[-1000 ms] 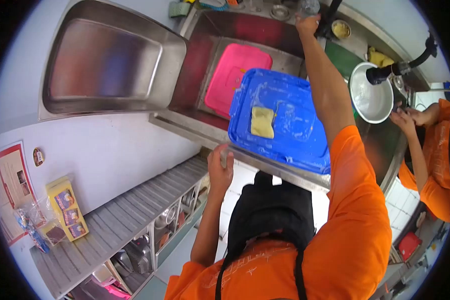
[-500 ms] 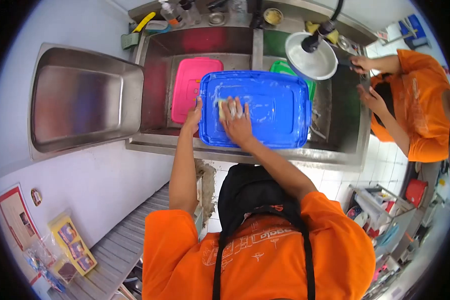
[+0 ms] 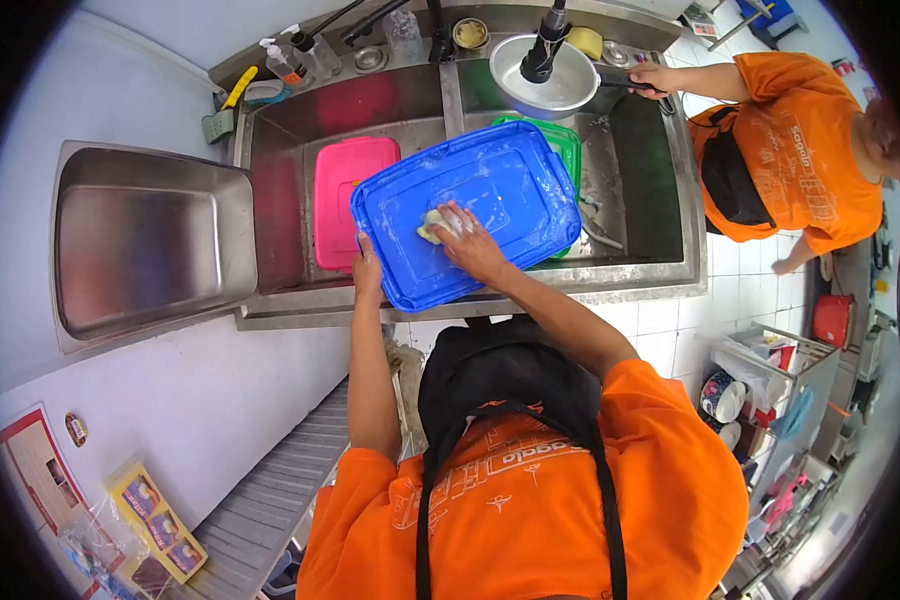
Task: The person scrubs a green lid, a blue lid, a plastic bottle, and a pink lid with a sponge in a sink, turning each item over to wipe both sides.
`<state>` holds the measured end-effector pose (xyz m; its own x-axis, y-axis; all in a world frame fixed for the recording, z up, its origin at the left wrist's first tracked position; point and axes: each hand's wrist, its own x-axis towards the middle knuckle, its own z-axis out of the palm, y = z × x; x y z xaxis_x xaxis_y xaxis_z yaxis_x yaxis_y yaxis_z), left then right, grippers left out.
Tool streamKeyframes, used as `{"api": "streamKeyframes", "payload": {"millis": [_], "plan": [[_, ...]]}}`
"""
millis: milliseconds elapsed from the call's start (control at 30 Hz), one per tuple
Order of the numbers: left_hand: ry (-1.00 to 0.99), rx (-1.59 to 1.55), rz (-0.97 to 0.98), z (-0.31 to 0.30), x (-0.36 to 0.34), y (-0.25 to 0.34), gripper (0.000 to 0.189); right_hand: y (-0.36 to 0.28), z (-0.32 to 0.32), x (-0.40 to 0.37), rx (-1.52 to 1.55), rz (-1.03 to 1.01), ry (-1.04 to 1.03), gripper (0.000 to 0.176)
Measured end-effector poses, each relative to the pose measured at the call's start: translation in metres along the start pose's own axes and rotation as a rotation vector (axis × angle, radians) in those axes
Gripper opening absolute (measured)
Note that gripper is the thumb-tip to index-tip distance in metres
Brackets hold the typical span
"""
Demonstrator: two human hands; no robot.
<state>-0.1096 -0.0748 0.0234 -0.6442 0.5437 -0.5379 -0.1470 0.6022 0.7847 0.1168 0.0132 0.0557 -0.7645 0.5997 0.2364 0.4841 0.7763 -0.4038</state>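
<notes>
A large blue plastic lid [image 3: 510, 190], streaked with suds, lies tilted over the double sink. Its left edge is gripped by my left hand [image 3: 366, 266], thumb on top. My right hand [image 3: 470, 248] presses a soapy pale yellow sponge [image 3: 436, 226] onto the lid's face, fingers curled over it. Partly under the lid, a pink lid [image 3: 345, 180] rests in the left basin. A green lid [image 3: 567, 150] shows behind the blue one in the right basin.
At the right, a co-worker's hand [image 3: 656, 80] holds a pan [image 3: 560, 85] by its handle under the black faucet [image 3: 542, 62]. A steel tray [image 3: 155, 225] stands left of the sink. Bottles [image 3: 288, 65] and a small bowl [image 3: 470, 34] line the back ledge.
The blue lid has turned, its right end rising and its left end dropping. My right hand and the sponge have shifted across it. The co-worker's other hand has left the pan area.
</notes>
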Motion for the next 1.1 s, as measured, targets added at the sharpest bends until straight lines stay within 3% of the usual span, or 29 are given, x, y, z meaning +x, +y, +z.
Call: {"api": "streamKeyframes", "payload": {"millis": [100,167,200,267,500,633,700,733,800,833,900,933,967,1033,1100], "plan": [[0.087,0.091,0.042,-0.004,0.001,0.006,0.091,0.018,0.001,-0.016,0.119,0.073,0.044,0.049],[0.136,0.129,0.065,-0.010,0.006,0.003,0.093,0.030,-0.014,-0.034,0.070,0.287,0.138,0.051],[0.173,0.157,0.086,-0.013,0.013,-0.004,0.093,0.038,-0.020,-0.046,0.068,0.283,0.136,0.051],[0.193,0.220,0.131,-0.017,-0.001,0.009,0.094,0.050,-0.026,-0.067,-0.151,0.409,0.179,0.052],[0.221,0.304,0.134,-0.017,-0.008,0.012,0.090,0.065,-0.034,-0.054,-0.310,0.523,0.254,0.049],[0.291,0.362,0.222,-0.022,-0.024,0.028,0.090,0.085,-0.045,-0.048,-0.121,0.647,0.330,0.040],[0.284,0.348,0.225,-0.023,-0.031,0.034,0.090,0.105,-0.048,-0.059,0.000,0.721,0.534,0.032],[0.329,0.355,0.261,-0.024,-0.029,0.030,0.090,0.115,-0.050,-0.068,0.003,0.723,0.530,0.032],[0.374,0.365,0.296,-0.028,-0.028,0.030,0.090,0.132,-0.056,-0.083,0.410,1.098,0.700,0.030],[0.331,0.367,0.211,-0.031,-0.030,0.032,0.089,0.135,-0.057,-0.088,0.411,1.105,0.697,0.030],[0.279,0.377,0.128,-0.034,-0.028,0.029,0.089,0.143,-0.061,-0.097,1.319,1.484,0.621,0.033],[0.286,0.327,0.149,-0.035,-0.021,0.020,0.089,0.165,-0.027,-0.115,1.577,1.423,0.569,0.036],[0.294,0.278,0.168,-0.036,-0.020,0.014,0.088,0.165,-0.024,-0.115,1.581,1.433,0.575,0.036],[0.297,0.225,0.190,-0.031,-0.048,0.036,0.086,0.160,-0.015,-0.106,1.950,1.189,0.509,0.038],[0.298,0.172,0.216,-0.027,-0.069,0.046,0.084,0.158,-0.010,-0.098,1.886,1.272,0.543,0.039]]}}
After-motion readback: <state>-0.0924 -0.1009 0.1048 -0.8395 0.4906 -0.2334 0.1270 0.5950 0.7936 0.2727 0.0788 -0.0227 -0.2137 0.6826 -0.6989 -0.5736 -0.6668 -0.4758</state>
